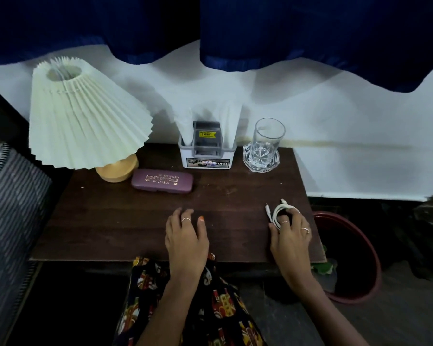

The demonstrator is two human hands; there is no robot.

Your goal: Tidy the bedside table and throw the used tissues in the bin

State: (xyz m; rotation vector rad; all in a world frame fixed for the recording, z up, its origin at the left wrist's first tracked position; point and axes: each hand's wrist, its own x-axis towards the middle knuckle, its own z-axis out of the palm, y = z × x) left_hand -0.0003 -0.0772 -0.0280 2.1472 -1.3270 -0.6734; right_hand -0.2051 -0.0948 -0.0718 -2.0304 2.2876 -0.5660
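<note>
The dark wooden bedside table (125,221) fills the middle of the view. My right hand (291,239) rests near its right edge, fingers closed around a coiled white cable (279,212) whose two plugs stick out toward the wall. My left hand (186,236) lies flat on the tabletop near the front, fingers together, holding nothing. A red bin (368,248) stands on the floor just right of the table, with green scraps inside. White tissues (229,121) stand up in a white holder (206,156) at the back. No loose tissue shows on the table.
A cream pleated lamp (85,118) on a yellow base stands at the back left. A purple glasses case (162,181) lies in front of it. An empty glass (268,136) sits on a cut-glass coaster at the back right. Blue curtains hang above; a striped bed edge lies left.
</note>
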